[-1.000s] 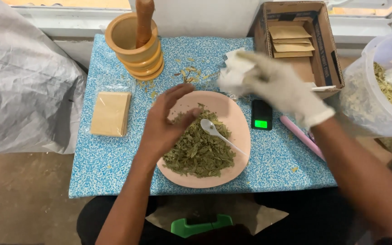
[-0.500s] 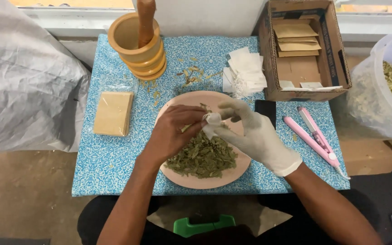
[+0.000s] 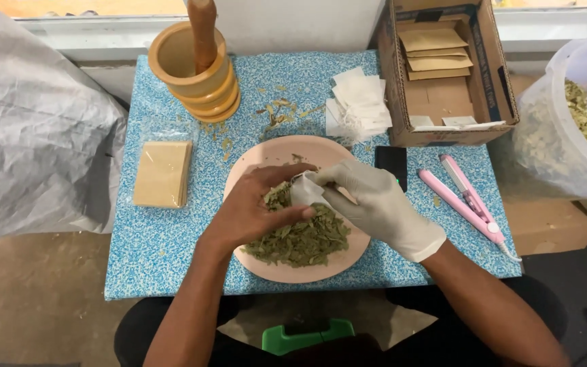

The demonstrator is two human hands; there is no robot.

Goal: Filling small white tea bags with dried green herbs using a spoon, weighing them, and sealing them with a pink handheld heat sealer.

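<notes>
My left hand (image 3: 256, 211), bare, and my right hand (image 3: 375, 204), in a pale glove, meet over the pink plate (image 3: 253, 163); the fingers (image 3: 331, 178) of both pinch narrowly on a small white filter sachet (image 3: 305, 191), held just above the heap of dried green leaves (image 3: 300, 238). I judge the sachet very light, limp and easily torn, best held at its open rim with the mouth up; the leaves look brittle and prone to spill. Outward on the blue speckled counter (image 3: 171, 238): a stack of spare white sachets (image 3: 360, 105), a small black scale (image 3: 390, 163), a pink heat sealer (image 3: 467, 197), a wooden mortar and pestle (image 3: 195, 68), and tan envelopes (image 3: 162, 173).
</notes>
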